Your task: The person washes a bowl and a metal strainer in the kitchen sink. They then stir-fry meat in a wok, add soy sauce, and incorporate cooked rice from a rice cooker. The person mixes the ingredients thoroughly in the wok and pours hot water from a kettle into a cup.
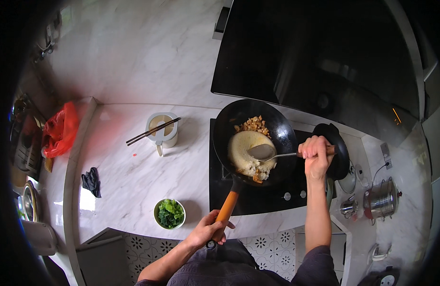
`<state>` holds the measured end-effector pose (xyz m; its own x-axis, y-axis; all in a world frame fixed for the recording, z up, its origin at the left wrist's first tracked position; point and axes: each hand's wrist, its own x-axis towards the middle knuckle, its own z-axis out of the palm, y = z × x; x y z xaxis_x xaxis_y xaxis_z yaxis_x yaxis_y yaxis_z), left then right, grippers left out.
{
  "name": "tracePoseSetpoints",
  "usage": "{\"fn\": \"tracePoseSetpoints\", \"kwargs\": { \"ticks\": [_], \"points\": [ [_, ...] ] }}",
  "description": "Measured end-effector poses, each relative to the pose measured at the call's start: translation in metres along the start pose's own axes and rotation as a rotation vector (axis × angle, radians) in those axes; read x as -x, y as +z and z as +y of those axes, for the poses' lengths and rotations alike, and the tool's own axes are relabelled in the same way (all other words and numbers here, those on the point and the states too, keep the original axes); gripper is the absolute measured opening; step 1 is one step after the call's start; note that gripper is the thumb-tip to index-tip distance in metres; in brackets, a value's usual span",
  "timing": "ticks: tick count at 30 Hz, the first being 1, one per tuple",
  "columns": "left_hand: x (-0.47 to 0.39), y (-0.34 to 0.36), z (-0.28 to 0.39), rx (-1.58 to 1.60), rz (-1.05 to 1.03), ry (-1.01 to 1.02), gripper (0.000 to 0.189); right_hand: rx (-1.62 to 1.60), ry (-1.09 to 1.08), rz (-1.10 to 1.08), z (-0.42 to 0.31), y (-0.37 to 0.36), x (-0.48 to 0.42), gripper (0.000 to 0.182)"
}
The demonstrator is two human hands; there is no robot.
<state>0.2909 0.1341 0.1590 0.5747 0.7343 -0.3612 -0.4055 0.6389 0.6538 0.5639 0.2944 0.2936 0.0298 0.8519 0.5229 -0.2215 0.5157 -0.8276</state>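
My left hand grips the orange-brown handle of a black wok on the cooktop. With my right hand I hold a metal cooking ladle by its wooden grip. The ladle's bowl rests against a rounded mass of cooked rice in the wok. Loose rice grains have crumbled off the mass on the near side. Browned diced pieces, perhaps meat, lie beyond the rice, with a few more at its near edge.
A bowl of chopped greens stands left of the wok handle. Dark chopsticks lie across a lidded pitcher. Behind my right hand sits another black pan on the black cooktop. A red plastic bag is at far left.
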Motion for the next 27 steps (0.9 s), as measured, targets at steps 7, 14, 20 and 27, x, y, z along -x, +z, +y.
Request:
{"fn": "tracePoseSetpoints", "kwargs": {
  "ticks": [7, 14, 20, 27],
  "points": [
    [-0.002, 0.004, -0.004, 0.014, 0.027, -0.003, 0.043, 0.126, -0.082, 0.112, 0.053, 0.02, 0.014, 0.039],
    [0.0, 0.011, -0.007, -0.03, 0.087, 0.002, 0.041, 0.063, 0.0, 0.268, 0.016, 0.001, -0.032, 0.039],
    [0.0, 0.016, -0.007, -0.025, 0.113, 0.038, 0.042, 0.113, -0.064, 0.209, 0.038, 0.011, 0.015, 0.038],
    [0.004, 0.018, -0.006, -0.088, 0.147, 0.059, 0.04, 0.124, 0.051, 0.178, -0.007, 0.003, -0.026, 0.043]
  ]
}}
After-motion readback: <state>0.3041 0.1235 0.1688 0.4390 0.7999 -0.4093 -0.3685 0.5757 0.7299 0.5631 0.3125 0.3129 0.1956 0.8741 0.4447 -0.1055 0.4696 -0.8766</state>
